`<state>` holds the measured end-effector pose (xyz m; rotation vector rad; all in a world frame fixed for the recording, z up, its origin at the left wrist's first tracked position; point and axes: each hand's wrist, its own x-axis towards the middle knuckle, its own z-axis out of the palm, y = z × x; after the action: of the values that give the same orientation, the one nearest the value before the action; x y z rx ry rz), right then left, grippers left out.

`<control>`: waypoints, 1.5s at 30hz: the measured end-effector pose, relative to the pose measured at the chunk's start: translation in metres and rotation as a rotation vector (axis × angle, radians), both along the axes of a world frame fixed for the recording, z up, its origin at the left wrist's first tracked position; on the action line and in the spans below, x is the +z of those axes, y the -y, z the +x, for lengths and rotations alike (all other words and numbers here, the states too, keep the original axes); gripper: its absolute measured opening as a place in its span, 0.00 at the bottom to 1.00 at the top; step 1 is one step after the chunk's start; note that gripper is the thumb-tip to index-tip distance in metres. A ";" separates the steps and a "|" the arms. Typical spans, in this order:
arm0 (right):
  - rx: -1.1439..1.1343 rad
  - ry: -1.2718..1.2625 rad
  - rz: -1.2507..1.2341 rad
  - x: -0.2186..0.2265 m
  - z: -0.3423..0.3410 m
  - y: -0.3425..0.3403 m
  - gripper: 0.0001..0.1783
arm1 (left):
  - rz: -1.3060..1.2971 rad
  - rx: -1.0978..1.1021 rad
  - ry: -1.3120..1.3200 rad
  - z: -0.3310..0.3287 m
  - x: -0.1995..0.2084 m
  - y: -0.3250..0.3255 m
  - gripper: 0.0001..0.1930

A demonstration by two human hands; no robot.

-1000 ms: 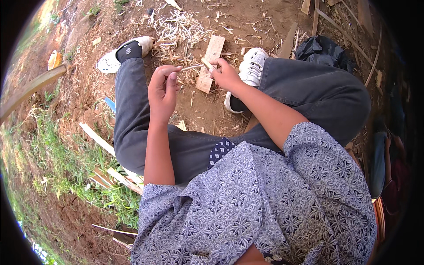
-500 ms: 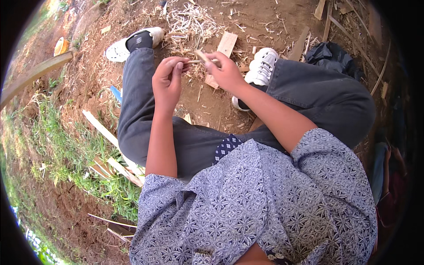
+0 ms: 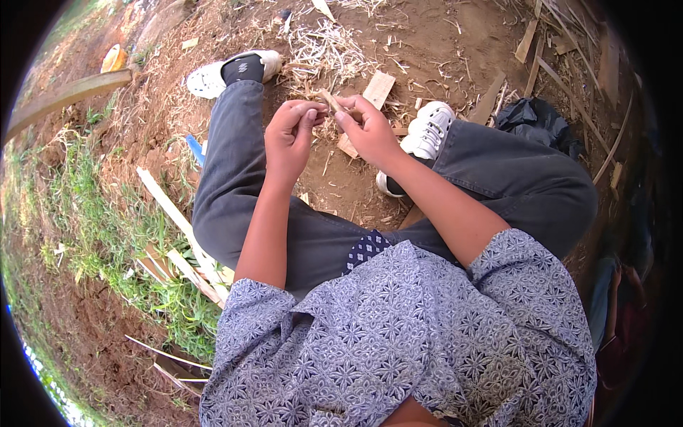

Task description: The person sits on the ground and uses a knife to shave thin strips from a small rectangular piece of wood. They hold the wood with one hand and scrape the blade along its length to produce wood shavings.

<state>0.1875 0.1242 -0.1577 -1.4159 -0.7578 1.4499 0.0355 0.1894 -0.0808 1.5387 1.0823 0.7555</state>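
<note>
My left hand (image 3: 290, 141) is closed in a pinch, thumb against fingers, in front of my shins. A thin wooden stick sits in that pinch, mostly covered by the fingers now. My right hand (image 3: 371, 135) grips a short, pale, flat piece of wood (image 3: 329, 100), which tilts up to the left between thumb and fingers. The two hands almost meet, fingertips close to the flat piece. Whether the stick touches it, I cannot tell.
Wood shavings (image 3: 331, 53) lie beyond my hands, with a flat board (image 3: 379, 89) on the soil. A black plastic bag (image 3: 538, 124) is by my right leg. Long wood strips (image 3: 183, 224) rest on grass at left. Part of another person (image 3: 622, 306) shows at far right.
Both hands have come closer together, and less of the thin stick shows between them. The whole view has shifted slightly, so the ground and my legs appear a little lower.
</note>
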 end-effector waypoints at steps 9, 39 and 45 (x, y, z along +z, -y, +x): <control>0.016 0.040 -0.279 -0.015 0.013 0.002 0.19 | 0.358 -0.005 -0.358 0.007 0.022 -0.004 0.04; 0.047 0.292 -0.233 -0.025 -0.028 0.013 0.17 | 0.634 -0.030 -0.586 -0.054 -0.015 0.025 0.09; 0.108 0.341 -0.255 -0.028 -0.020 0.013 0.17 | 0.569 -0.098 -0.621 -0.060 -0.017 0.033 0.09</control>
<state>0.1675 0.1109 -0.1862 -1.8748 -0.8945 1.4425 -0.0241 0.1561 -0.0976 2.3984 1.2816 0.5483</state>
